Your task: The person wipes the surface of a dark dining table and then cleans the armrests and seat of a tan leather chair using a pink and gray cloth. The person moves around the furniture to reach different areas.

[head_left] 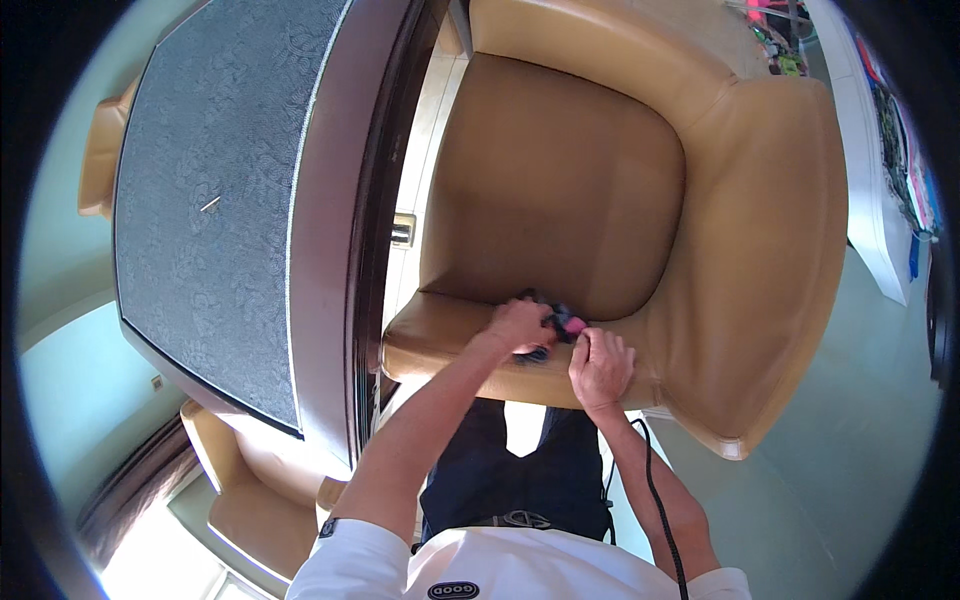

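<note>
Over the near arm of a tan leather armchair, both my hands work on a small black and dark-blue bundle with a pink part. It is too small and blurred for me to name its kind. My left hand is closed on the dark side of it, with its fingers partly hidden. Close by, my right hand has its fingers curled, with the thumb and forefinger pinched at the pink end. Dark pieces show above and below my left hand.
Left of the chair stands a table with a dark wooden rim and a grey patterned cloth; a thin stick lies on it. More tan chairs stand beyond. A white shelf holds coloured items at right. A black cord runs along my right forearm.
</note>
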Demonstrator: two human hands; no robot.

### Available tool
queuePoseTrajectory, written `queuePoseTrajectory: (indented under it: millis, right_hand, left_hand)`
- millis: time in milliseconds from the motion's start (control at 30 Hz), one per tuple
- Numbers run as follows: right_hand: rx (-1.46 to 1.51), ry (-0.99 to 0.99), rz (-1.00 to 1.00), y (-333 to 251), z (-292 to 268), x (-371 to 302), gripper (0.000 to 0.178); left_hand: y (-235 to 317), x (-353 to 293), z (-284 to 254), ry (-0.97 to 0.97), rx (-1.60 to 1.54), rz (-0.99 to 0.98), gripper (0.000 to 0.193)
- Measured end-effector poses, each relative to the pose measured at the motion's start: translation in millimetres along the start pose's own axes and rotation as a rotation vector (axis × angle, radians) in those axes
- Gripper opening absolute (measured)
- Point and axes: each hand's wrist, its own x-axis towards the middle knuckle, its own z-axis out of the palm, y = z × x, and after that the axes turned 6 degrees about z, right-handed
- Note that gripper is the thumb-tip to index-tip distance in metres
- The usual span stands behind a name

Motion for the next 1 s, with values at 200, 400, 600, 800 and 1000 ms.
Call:
queuePoseTrajectory:
  millis: [200, 400, 600, 800, 1000]
  right_hand:
    - [0.061, -0.031, 0.018, -5.8, -1.0, 3.4, 0.006]
    - [0.038, -0.013, 0.025, -3.4, 0.4, 6.5, 0.005]
    - [0.057, -0.004, 0.042, -3.0, 6.9, 2.5, 0.007]
    - [0.037, 0.005, 0.023, -0.6, 9.2, -0.2, 0.008]
    - [0.025, -0.002, 0.062, -2.6, 10.0, 0.5, 0.009]
  left_hand:
    - [-113.5, -20.7, -37.4, 0.021, 0.187, -0.360, 0.044]
    - [-132.1, -25.2, -47.2, 0.091, 0.213, -0.489, 0.048]
    - [-134.1, -40.7, -51.5, 0.206, 0.176, -0.608, 0.047]
    - [-88.2, -63.9, -51.7, 0.175, 0.248, -0.505, 0.041]
    - [-13.7, -74.8, -20.4, 0.246, 0.157, -0.212, 0.049]
